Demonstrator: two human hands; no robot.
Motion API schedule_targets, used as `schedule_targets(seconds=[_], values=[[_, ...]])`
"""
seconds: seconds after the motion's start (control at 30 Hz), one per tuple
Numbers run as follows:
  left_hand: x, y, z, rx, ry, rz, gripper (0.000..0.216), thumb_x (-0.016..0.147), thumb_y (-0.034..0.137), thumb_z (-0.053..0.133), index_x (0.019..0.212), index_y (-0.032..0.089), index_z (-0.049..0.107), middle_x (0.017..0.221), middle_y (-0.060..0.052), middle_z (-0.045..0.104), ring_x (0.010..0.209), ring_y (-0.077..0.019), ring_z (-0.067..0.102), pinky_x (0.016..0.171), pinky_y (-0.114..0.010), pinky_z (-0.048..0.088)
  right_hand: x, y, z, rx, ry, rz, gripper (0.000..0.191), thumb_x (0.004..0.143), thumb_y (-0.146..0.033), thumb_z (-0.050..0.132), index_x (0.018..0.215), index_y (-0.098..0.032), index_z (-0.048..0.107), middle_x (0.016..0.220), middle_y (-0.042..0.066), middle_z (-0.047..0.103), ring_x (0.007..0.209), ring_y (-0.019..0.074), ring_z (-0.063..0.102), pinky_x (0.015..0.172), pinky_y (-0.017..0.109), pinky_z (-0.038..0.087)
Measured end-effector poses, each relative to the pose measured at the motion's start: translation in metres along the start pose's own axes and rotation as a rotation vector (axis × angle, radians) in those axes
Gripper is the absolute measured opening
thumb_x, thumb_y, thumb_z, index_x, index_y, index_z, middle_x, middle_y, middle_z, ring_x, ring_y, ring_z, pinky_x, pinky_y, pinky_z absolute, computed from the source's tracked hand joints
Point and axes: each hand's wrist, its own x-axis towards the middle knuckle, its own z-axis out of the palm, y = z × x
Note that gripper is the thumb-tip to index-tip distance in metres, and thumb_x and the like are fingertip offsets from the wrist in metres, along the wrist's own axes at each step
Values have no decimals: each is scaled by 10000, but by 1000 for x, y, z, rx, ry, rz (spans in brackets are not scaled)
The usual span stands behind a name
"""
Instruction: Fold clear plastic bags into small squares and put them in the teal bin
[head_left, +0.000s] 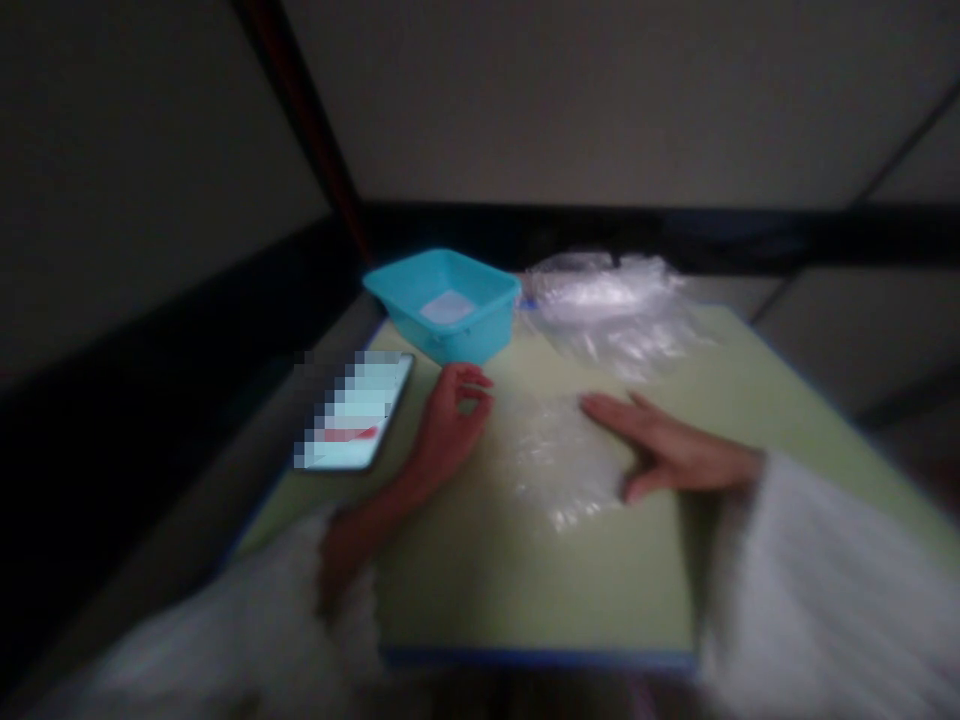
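Note:
A clear, crinkled plastic bag [562,465] lies flat on the pale green tabletop [525,590] between my hands. My right hand [660,445] rests at its right edge, fingers stretched out and thumb spread, touching the plastic. My left hand [454,415] is just left of the bag, fingers loosely bent and thumb a little apart, with nothing visible in it. Whether its fingertips touch the plastic, I cannot tell. Beyond the bag sits a pile of similar clear plastic bags [615,300]. The picture is dim and blurred.
A turquoise plastic basket [491,325] stands at the back left, with a pale flat thing [448,307] inside. A phone or tablet [356,415] with a lit, pixelated screen lies left of my left hand. The table has a blue edge [536,658]. Walls rise behind it.

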Motion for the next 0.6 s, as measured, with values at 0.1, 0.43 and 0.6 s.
schedule_targets(seconds=[0.1,0.43,0.6], values=[[-1,1,0,2,-14,-5,250,694,177,547,919,192,439,970,-39,580,793,-144,590,496,-185,437,-2,0,-1,-4,-30,26,981,765,-638,567,1487,-204,65,1533,160,123,1399,338,98,1085,606,-2],[-2,-1,1,20,-36,3,223,689,168,536,897,189,462,935,-32,588,778,-141,583,518,-197,446,-1,-9,2,59,11,146,1014,743,-664,572,1489,-196,70,1534,160,115,1401,329,50,1090,596,1],[-3,-3,1,85,-56,56,184,715,155,524,889,186,476,908,-23,601,800,-141,595,584,-219,470,2,-9,4,0,120,62,891,807,-644,503,1488,-245,90,1535,131,144,1395,334,117,1094,597,51]])
